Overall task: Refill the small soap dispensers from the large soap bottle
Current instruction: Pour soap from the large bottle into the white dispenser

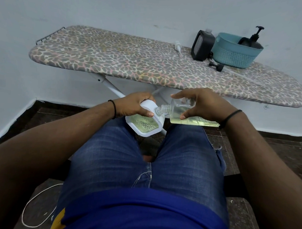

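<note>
Over my lap, my left hand (138, 105) grips a white soap dispenser (145, 131) with a green-tinted ribbed window, tilted toward the right. My right hand (205, 103) holds a clear soap bottle (194, 119) lying almost flat, with pale yellow liquid pooled along its lower side. The bottle's open threaded neck (165, 108) points left and meets the open neck of the white dispenser (156, 111). Both necks are uncapped.
An ironing board (114, 59) with a spotted cover stands ahead against the wall. On its right end are a black dispenser (202, 45), a white pump head (178, 47), a black pump cap (216, 65) and a teal basket (233, 55) holding a black pump bottle (253, 39). A white cord (33, 201) lies on the floor.
</note>
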